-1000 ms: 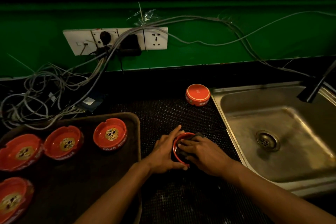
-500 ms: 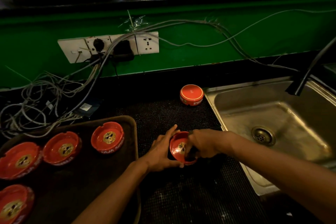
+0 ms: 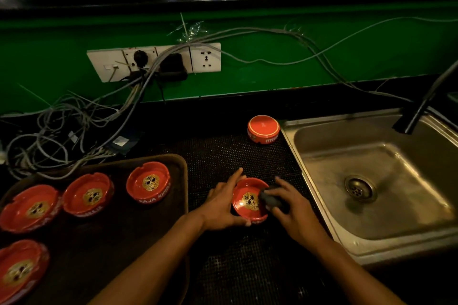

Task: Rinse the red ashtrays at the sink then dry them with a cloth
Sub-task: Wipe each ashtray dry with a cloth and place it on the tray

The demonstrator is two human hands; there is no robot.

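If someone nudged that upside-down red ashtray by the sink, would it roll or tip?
Probably neither: the upside-down round red ashtray sits low and wide on the black textured mat, so it would likely drag. Its glossy shell looks hard, possibly breakable if knocked into the steel sink.

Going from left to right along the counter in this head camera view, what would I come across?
Brown tray with four red ashtrays, the nearest to its right edge at → left hand → held ashtray → dark cloth under the right hand → steel sink → black tap.
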